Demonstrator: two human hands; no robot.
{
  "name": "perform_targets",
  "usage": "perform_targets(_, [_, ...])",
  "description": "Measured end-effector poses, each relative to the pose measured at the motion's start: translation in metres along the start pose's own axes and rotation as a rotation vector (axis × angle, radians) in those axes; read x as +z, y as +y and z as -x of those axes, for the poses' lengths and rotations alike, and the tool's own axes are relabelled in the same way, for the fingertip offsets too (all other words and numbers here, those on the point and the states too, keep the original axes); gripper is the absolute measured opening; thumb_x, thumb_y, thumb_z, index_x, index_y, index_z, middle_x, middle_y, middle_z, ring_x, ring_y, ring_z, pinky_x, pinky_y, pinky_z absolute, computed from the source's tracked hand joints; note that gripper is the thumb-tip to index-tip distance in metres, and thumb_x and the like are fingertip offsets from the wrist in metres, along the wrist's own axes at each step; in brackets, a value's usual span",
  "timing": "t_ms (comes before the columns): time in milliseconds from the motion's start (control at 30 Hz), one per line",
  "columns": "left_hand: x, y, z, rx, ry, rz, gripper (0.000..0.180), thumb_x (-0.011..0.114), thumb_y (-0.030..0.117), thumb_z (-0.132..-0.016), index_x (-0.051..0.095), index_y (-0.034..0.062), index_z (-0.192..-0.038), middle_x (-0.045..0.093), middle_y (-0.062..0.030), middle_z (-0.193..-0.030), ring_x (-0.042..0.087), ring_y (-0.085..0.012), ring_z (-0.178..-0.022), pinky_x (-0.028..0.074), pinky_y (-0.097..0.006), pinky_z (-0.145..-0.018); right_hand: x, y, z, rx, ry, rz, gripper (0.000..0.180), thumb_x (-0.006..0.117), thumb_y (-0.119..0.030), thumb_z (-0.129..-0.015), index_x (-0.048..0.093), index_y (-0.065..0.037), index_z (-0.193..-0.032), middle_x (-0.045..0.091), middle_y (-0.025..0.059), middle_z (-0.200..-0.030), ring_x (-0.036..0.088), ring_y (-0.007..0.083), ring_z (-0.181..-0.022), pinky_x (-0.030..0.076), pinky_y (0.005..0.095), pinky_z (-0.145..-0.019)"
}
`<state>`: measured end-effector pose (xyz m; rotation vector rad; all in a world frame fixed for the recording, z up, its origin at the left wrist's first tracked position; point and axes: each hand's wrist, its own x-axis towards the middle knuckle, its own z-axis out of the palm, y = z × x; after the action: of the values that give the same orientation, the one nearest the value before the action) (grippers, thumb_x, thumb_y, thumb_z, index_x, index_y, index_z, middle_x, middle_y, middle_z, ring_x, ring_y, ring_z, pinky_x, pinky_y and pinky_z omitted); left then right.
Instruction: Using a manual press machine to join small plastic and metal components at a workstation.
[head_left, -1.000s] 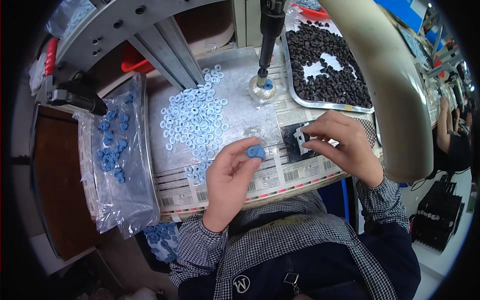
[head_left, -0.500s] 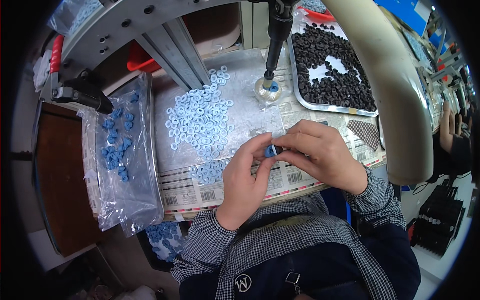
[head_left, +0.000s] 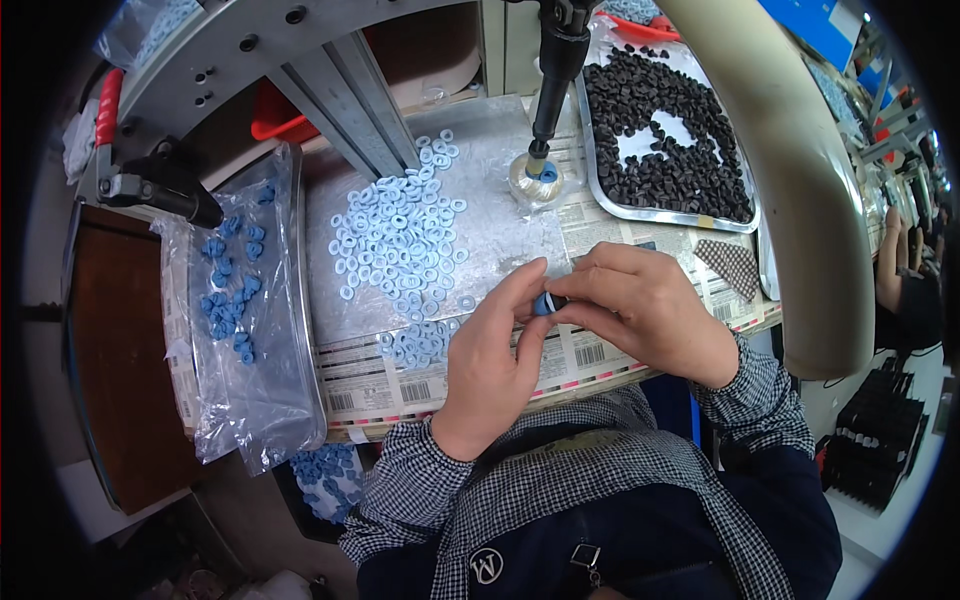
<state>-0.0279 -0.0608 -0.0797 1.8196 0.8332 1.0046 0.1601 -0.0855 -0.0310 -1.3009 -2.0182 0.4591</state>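
Note:
My left hand and my right hand meet over the bench front, fingertips pinched together on a small blue ring with a dark piece between them. Just beyond the hands lies a spread of several light-blue rings on a clear plastic sheet. Behind that, a vertical press tool stands over a round fixture with a blue ring in it. A metal tray of small black parts sits at the back right.
A clear plastic bag with finished blue pieces lies at the left. A red-handled toggle clamp and a grey metal frame stand at the back left. A beige curved arm runs down the right. Another person's hand shows at far right.
My right hand left the black part near the tray and came to my left hand. Both hands now pinch the blue ring together at the bench front.

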Motion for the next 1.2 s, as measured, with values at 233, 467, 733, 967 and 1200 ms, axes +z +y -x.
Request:
perform_targets(233, [0.002, 0.004, 0.000, 0.074, -0.031, -0.091, 0.055, 0.064, -0.008, -0.086, 0.051, 0.0016, -0.139, 0.069, -0.0194, -0.110, 0.072, -0.0289, -0.097, 0.060, -0.036, -0.080, 0.022, 0.048, 0.036, 0.058, 0.013, -0.237, 0.032, 0.081, -0.007, -0.075, 0.072, -0.001, -0.105, 0.067, 0.0103, -0.087, 0.066, 0.0249, -0.074, 0.053, 0.0333, -0.064])
perform_targets(467, [-0.027, 0.009, -0.042, -0.090, 0.163, 0.109, 0.035, 0.069, -0.003, -0.085, 0.068, 0.0028, -0.120, 0.074, -0.0145, -0.102, 0.073, -0.0192, -0.094, 0.059, -0.031, -0.078, -0.048, 0.018, 0.002, 0.289, 0.253, -0.176, 0.024, 0.074, -0.004, -0.082, 0.071, 0.003, -0.104, 0.069, 0.0107, -0.096, 0.068, 0.0167, -0.088, 0.054, 0.0277, -0.076])
perform_targets(733, [-0.010, 0.106, -0.134, 1.220, 0.189, -0.394, 0.018, 0.071, 0.021, -0.073, 0.066, 0.0082, -0.085, 0.065, -0.0039, -0.079, 0.068, -0.0218, -0.086, 0.056, -0.035, -0.078, -0.067, 0.051, -0.025, 0.172, 0.323, -0.078, 0.024, 0.073, -0.010, -0.086, 0.070, 0.000, -0.107, 0.070, 0.0105, -0.094, 0.069, 0.0186, -0.085, 0.053, 0.0299, -0.076])
perform_targets(967, [-0.041, 0.193, -0.207, 1.349, 0.148, -0.186, 0.019, 0.063, -0.008, -0.087, 0.066, -0.0061, -0.107, 0.072, -0.0117, -0.099, 0.070, -0.0178, -0.090, 0.056, -0.026, -0.082, -0.017, 0.078, -0.061, 0.091, -0.046, 0.154, 0.032, 0.076, -0.016, -0.082, 0.068, -0.002, -0.110, 0.064, 0.0204, -0.109, 0.066, 0.0367, -0.095, 0.054, 0.0421, -0.085])
perform_targets(1200, [-0.066, 0.171, -0.233, 0.922, 0.221, 0.035, 0.023, 0.064, 0.003, -0.093, 0.068, -0.0011, -0.115, 0.069, -0.0094, -0.110, 0.067, -0.0183, -0.100, 0.053, -0.029, -0.087, -0.024, 0.087, -0.054, 0.050, 0.091, 0.121, 0.018, 0.071, -0.013, -0.083, 0.068, -0.003, -0.098, 0.065, 0.0155, -0.097, 0.064, 0.0349, -0.095, 0.052, 0.0434, -0.081])
